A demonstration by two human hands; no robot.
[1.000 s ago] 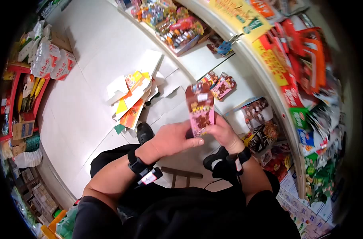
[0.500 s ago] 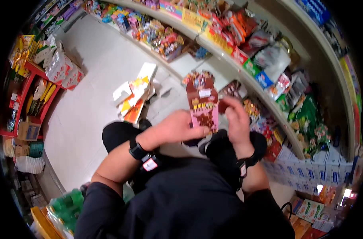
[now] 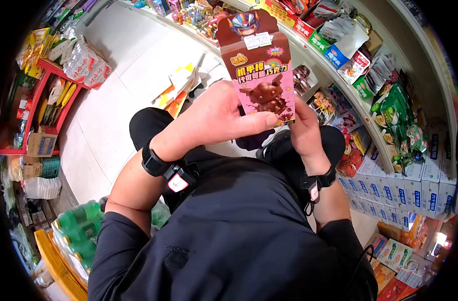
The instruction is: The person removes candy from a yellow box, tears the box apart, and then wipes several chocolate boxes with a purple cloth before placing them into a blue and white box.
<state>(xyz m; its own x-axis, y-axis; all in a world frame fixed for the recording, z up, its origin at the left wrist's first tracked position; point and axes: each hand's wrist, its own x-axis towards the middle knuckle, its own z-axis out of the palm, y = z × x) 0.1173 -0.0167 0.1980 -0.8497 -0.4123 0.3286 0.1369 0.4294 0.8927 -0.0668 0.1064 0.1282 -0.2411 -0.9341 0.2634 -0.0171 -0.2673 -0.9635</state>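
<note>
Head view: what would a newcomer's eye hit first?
The pink-and-brown chocolate box, upper centre, in the left hand, with the right hand at its lower right edge. Next, the green bottles at lower left and the red shelf unit at far left.

the carton (image 3: 266, 83) was brown at its top and pink below, with yellow lettering and brown chocolate pictures, and its price label (image 3: 259, 41) was white. the shirt (image 3: 234, 215) was black with a dark outlined emblem. the floor tiles (image 3: 133, 45) were whitish, the bottles (image 3: 83, 226) green, the rack (image 3: 44, 95) red, and the stacked boxes (image 3: 405, 193) white with blue patches.
</note>
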